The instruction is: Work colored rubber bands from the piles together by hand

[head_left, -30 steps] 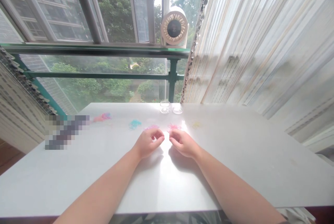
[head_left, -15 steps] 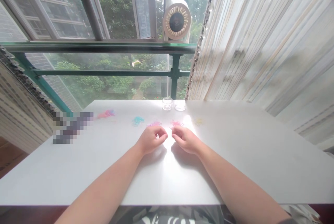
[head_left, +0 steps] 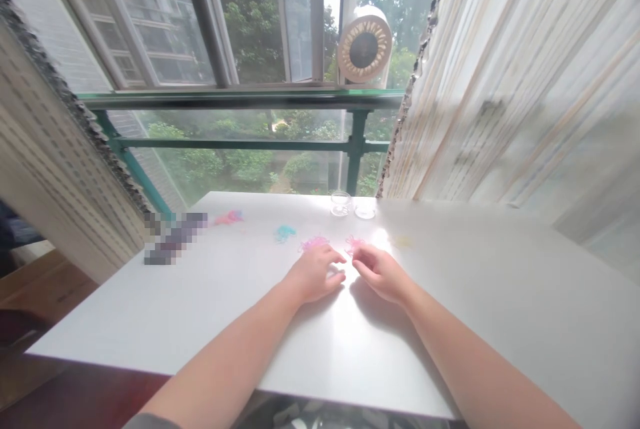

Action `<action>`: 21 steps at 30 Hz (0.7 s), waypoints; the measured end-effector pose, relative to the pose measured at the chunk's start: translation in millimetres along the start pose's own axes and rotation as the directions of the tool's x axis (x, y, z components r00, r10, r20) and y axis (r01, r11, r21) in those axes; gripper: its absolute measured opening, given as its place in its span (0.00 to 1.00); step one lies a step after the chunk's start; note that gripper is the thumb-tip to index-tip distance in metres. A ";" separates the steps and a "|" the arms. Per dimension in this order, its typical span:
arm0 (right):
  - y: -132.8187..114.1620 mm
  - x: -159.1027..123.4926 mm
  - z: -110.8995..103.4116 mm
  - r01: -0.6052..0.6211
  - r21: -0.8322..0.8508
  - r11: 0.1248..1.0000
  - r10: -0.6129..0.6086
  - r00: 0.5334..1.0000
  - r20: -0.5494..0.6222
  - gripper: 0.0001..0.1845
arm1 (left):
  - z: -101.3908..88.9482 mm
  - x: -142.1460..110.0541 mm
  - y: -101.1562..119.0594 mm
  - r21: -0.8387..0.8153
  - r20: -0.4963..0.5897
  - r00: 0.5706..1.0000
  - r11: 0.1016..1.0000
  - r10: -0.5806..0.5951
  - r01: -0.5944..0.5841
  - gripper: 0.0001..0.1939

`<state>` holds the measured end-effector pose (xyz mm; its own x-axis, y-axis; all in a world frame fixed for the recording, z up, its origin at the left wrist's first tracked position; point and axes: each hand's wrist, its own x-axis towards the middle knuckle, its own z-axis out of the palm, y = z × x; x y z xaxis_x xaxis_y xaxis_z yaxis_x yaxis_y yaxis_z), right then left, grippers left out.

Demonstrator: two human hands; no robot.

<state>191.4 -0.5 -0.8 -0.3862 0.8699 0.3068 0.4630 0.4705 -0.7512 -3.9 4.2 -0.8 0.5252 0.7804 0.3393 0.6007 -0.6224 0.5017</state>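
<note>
My left hand (head_left: 315,275) is just above the white table (head_left: 200,309), thumb and index finger apart, with nothing visible between them. Right behind it lies a pinkish-purple pile of thin bands (head_left: 315,243). My right hand (head_left: 384,274) faces it, fingers curled in and thumb near the index finger; anything held there is too small to make out. A pink pile of thin bands (head_left: 353,243) lies just beyond the right fingertips, partly hidden by them. To the left is a teal pile (head_left: 285,233), and to the right a faint yellow pile (head_left: 403,241).
Two small clear glass containers (head_left: 341,205) stand at the table's far edge. An orange-pink pile (head_left: 229,217) lies farther left, beside a blurred dark object (head_left: 177,239). Behind the table are a green railing (head_left: 240,144), a round white fan (head_left: 364,49) and a striped curtain (head_left: 480,95).
The left thumb and index finger have spread apart from a near pinch. My right hand stays curled. The whole view has shifted and tilted, so things appear farther right.
</note>
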 end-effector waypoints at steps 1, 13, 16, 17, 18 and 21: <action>0.3 -0.1 0.1 0.005 -0.017 1.000 -0.005 1.000 0.015 0.04 | 1.7 0.0 0.0 0.038 0.001 1.000 0.999 0.004 -0.004 0.13; 6.4 -1.0 1.8 -0.018 -0.159 0.987 0.029 0.997 0.066 0.09 | 8.1 1.4 -1.8 0.190 0.115 0.993 0.982 -0.039 0.016 0.08; 8.9 -0.9 3.2 -0.028 -0.168 0.985 0.040 0.997 0.066 0.10 | 8.5 0.7 -1.4 0.201 0.123 0.992 0.980 -0.031 0.005 0.08; 9.3 -0.7 3.3 -0.026 -0.169 0.985 0.037 0.997 0.061 0.10 | 8.4 0.6 -0.8 0.202 0.122 0.992 0.979 -0.032 0.007 0.08; 9.7 -0.5 3.0 -0.023 -0.171 0.985 0.033 0.998 0.055 0.10 | 8.1 0.7 0.0 0.200 0.123 0.992 0.980 -0.036 0.011 0.08; 11.3 0.9 -2.8 -0.028 -0.204 0.979 0.031 0.999 0.009 0.11 | 6.4 0.8 3.2 0.186 0.129 0.990 0.982 -0.052 0.028 0.07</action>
<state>198.5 6.1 -7.5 -0.3788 0.8826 0.2785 0.6267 0.4660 -0.6246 2.3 2.4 -4.0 0.5662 0.7977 0.2075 0.7164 -0.6008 0.3546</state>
